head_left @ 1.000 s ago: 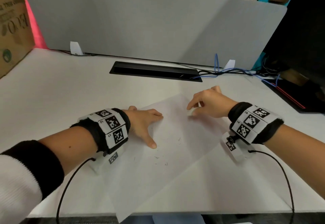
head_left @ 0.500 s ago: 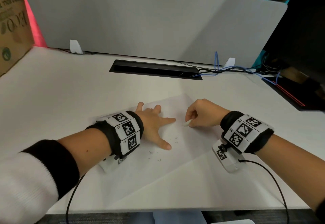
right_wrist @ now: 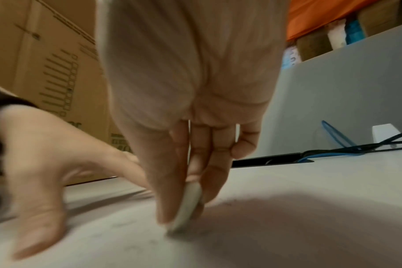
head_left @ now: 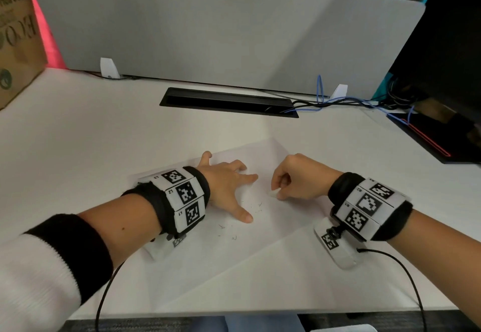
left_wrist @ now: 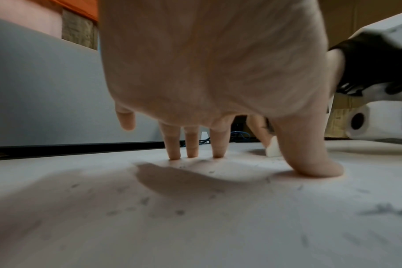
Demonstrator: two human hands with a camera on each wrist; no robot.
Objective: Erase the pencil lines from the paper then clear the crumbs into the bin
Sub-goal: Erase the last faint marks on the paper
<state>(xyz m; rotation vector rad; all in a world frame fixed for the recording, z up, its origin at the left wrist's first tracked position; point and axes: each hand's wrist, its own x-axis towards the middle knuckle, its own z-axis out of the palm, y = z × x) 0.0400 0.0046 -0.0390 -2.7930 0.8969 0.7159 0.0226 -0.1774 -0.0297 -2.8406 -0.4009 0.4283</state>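
Left hand (head_left: 226,186) splayed flat, pinning paper (head_left: 234,258); right hand (head_left: 299,178) pinches eraser (head_left: 273,193) (tip on sheet). Risk: hard strokes crease paper, scatter crumbs (head_left: 234,238) off desk

I see the paper (head_left: 260,227) lying askew on the desk (head_left: 78,149), one corner past its near edge. My left hand (head_left: 226,186) presses on the sheet's left part; my right hand (head_left: 299,180), just right of it, holds the eraser (head_left: 273,193) down on the sheet. Crumbs (head_left: 234,227) lie on the paper before both hands. A cable slot (head_left: 229,101) sits behind, near the far edge, and a cardboard box (head_left: 15,45) at the far left corner.
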